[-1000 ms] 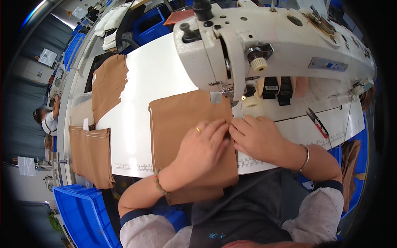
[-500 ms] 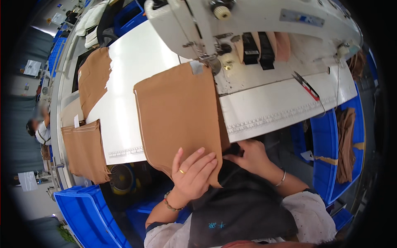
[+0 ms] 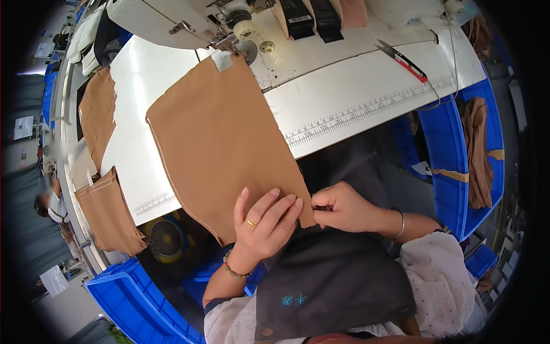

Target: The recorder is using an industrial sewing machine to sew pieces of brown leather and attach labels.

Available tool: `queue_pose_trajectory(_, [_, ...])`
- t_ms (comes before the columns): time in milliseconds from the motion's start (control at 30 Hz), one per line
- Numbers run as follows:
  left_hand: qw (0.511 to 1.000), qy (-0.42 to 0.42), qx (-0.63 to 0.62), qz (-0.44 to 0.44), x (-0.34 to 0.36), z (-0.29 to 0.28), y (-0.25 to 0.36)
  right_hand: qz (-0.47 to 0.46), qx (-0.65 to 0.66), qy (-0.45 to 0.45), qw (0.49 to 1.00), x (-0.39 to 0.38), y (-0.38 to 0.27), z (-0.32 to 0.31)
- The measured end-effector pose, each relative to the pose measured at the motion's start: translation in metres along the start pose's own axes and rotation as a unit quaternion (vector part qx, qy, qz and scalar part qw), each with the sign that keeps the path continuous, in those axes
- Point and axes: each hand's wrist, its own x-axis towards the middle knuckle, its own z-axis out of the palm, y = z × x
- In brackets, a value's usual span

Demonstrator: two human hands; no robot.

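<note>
A brown fabric piece (image 3: 215, 132), apparently more than one layer, stretches from the sewing machine (image 3: 166, 20) over the table's front edge toward me. Its far corner, with a small grey patch (image 3: 222, 61), lies by the machine's needle area. My left hand (image 3: 263, 226) rests flat on the near part of the cloth, fingers extended. At the cloth's near right corner, my right hand (image 3: 346, 211) pinches the edge between thumb and fingers. The underside of the cloth is hidden.
Red-and-black thread snips (image 3: 404, 62) lie on the white table (image 3: 338, 97) at right. Brown fabric stacks (image 3: 106, 212) sit at left. Blue bins (image 3: 444, 137) stand right and lower left, one holding brown cloth (image 3: 476, 152). A fan (image 3: 163, 238) is below; another person (image 3: 52, 198) is far left.
My right hand has come up from beside the cloth and now pinches its near right corner. The view has shifted, so machine and table appear higher and further left. My left hand stays on the cloth.
</note>
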Motion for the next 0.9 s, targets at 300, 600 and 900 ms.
queue_pose_trajectory(300, [1.0,-0.019,0.004,0.007,0.002,-0.003,0.003,0.052,0.124,-0.048,0.99,0.0,0.004,0.0])
queue_pose_trajectory(600, [0.999,0.0,0.037,0.021,-0.004,0.002,0.002,-0.069,-0.099,0.013,0.993,-0.014,-0.004,-0.008])
queue_pose_trajectory(900, [0.998,0.014,-0.06,-0.033,-0.004,-0.012,-0.002,-0.545,-0.484,0.153,0.668,0.009,0.0,-0.01])
